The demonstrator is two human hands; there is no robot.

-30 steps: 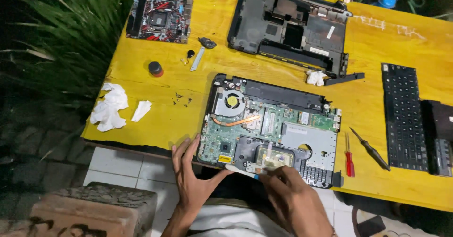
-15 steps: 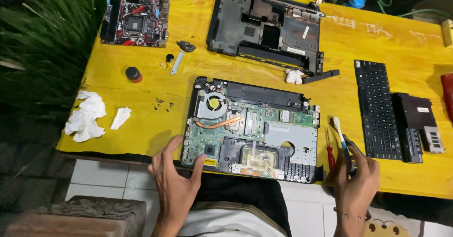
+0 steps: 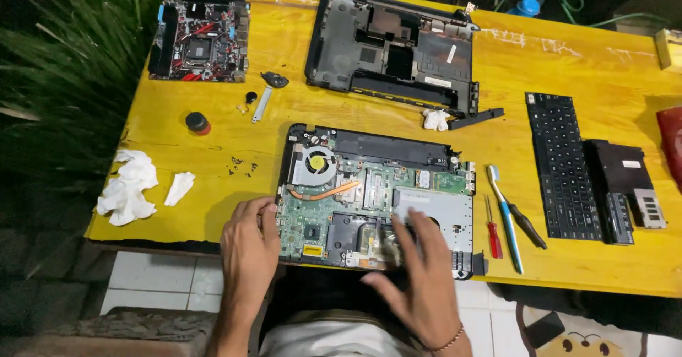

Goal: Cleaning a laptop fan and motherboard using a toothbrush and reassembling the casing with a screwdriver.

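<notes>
A yellow worktop (image 3: pixel 213 151) is seen, with an opened laptop base (image 3: pixel 376 193) at its near edge: cover and keyboard are already off, while board, fan and heat pipe remain mounted. Beyond the base an emptied black shell (image 3: pixel 394 51) is laid; right of the base a keyboard (image 3: pixel 561 165). The left hand (image 3: pixel 249 250) is pressed flat, fingers spread, on the base's left edge, nothing held. The right hand (image 3: pixel 426 279) is spread open over the base's near-right part, empty. Just right of the base a red screwdriver (image 3: pixel 492 229) is left untouched.

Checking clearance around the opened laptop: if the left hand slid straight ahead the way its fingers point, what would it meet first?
Probably the round silver cooling fan on the opened laptop's green board; the left hand rests at its left edge, fingers pointing up-table.
</notes>
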